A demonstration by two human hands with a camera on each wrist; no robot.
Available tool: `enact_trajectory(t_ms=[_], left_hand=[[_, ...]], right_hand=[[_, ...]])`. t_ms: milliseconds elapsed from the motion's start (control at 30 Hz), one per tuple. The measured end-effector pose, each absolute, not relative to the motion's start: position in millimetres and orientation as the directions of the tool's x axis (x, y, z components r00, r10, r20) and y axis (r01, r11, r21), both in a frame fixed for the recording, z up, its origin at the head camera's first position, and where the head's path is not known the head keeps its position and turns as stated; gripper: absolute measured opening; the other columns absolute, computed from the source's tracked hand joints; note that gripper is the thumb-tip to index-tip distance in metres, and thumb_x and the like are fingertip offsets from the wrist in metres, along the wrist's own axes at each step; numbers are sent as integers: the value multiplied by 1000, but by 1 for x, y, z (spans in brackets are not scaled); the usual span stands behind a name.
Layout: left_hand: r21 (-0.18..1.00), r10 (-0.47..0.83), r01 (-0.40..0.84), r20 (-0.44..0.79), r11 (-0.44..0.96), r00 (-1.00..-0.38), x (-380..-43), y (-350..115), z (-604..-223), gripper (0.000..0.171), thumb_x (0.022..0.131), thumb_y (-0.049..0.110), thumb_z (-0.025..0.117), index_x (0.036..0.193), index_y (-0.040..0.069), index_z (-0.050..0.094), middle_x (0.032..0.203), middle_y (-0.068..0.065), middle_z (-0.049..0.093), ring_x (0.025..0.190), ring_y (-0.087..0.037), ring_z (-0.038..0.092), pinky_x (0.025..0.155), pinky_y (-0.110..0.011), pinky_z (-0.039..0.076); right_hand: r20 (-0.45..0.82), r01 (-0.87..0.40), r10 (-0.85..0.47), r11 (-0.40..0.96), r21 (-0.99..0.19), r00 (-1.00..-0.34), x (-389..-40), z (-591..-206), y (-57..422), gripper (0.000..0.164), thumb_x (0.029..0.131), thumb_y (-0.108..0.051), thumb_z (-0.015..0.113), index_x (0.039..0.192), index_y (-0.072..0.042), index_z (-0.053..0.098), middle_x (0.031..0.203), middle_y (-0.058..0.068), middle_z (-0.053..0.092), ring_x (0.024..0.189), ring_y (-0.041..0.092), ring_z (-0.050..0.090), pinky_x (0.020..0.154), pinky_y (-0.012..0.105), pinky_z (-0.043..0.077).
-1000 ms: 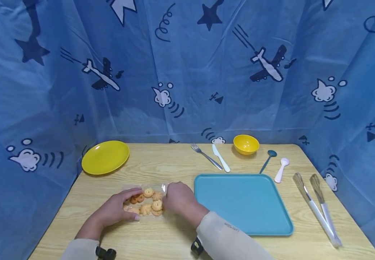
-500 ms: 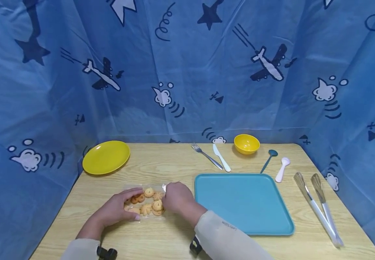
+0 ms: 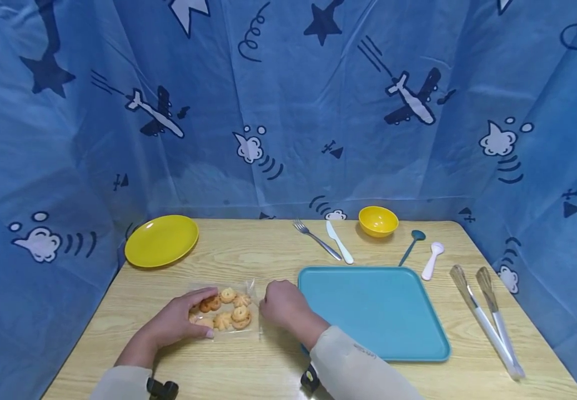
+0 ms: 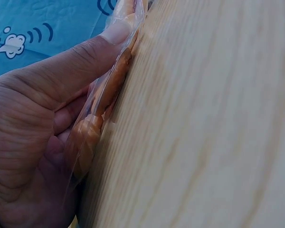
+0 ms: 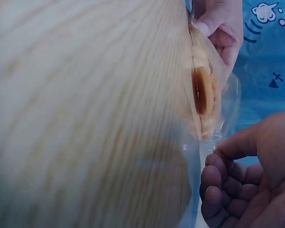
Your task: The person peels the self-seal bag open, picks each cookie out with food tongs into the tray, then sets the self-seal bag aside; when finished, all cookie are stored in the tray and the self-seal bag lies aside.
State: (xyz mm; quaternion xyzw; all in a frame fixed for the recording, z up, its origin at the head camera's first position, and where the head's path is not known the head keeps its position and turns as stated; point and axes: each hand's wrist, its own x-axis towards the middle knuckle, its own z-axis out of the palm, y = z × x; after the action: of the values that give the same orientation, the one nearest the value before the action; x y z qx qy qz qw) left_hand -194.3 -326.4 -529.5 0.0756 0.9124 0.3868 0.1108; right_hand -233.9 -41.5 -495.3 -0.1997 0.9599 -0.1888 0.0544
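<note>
A clear bag (image 3: 256,328) of pale and brown cookies (image 3: 224,320) lies on the wooden table. My left hand (image 3: 180,318) grips its left end, with the thumb (image 4: 118,31) on one side of the film and the other fingers partly hidden beyond it. In the right wrist view, the thumb and index finger of my right hand (image 5: 247,175) come together at the bag's crinkled right end. The remaining fingers of that hand curl into the palm. From the head view, the right hand (image 3: 288,308) is at the film's edge, beside the tray.
Right of the hands lies a teal tray (image 3: 373,314). A yellow plate (image 3: 162,241) stands at back left. Toward the back are a fork (image 3: 318,240), a knife (image 3: 339,242), a yellow bowl (image 3: 378,222) and two spoons, dark (image 3: 412,247) and pink (image 3: 433,260). Tongs (image 3: 488,322) lie far right.
My right hand has shifted slightly right, and the bag's flared right end, which it covered before, now shows beside it. The left hand keeps its place on the bag.
</note>
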Motion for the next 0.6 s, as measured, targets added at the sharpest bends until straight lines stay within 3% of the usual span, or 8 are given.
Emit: enact_trajectory(t_ms=[100, 333, 433, 600], left_hand=[[720, 215, 44, -148, 693, -965, -194, -328, -529, 97, 66, 51, 92, 151, 32, 49, 162, -8, 41, 151, -39, 33, 122, -65, 26], [725, 224, 51, -145, 687, -964, -194, -328, -529, 97, 67, 52, 91, 152, 30, 49, 163, -8, 40, 151, -39, 32, 123, -65, 25], [737, 232, 58, -137, 674, -963, -193, -328, -529, 97, 68, 50, 91, 152, 29, 49, 163, -8, 40, 151, -39, 32, 123, -65, 24], [742, 237, 63, -132, 668, -962, -194, -327, -532, 95, 68, 49, 91, 152, 30, 49, 163, -7, 40, 151, -38, 33, 123, -64, 25]], right_hand=[[-28, -373, -416, 841, -391, -909, -235, -494, -42, 47, 95, -22, 61, 50, -17, 48, 54, -1, 50, 50, 15, 45, 45, 29, 38], [-42, -360, -453, 759, -543, -891, -244, -484, -44, 58, 98, -32, 61, 46, -21, 38, 41, -11, 26, 39, 9, 25, 42, 24, 26], [-42, -350, -439, 766, -539, -897, -252, -481, -50, 59, 97, -39, 63, 46, -21, 40, 41, -11, 26, 39, 10, 26, 42, 26, 30], [-83, -346, -410, 847, -404, -908, -262, -484, -66, 54, 95, -46, 67, 52, -20, 46, 48, -7, 40, 46, 12, 41, 47, 28, 39]])
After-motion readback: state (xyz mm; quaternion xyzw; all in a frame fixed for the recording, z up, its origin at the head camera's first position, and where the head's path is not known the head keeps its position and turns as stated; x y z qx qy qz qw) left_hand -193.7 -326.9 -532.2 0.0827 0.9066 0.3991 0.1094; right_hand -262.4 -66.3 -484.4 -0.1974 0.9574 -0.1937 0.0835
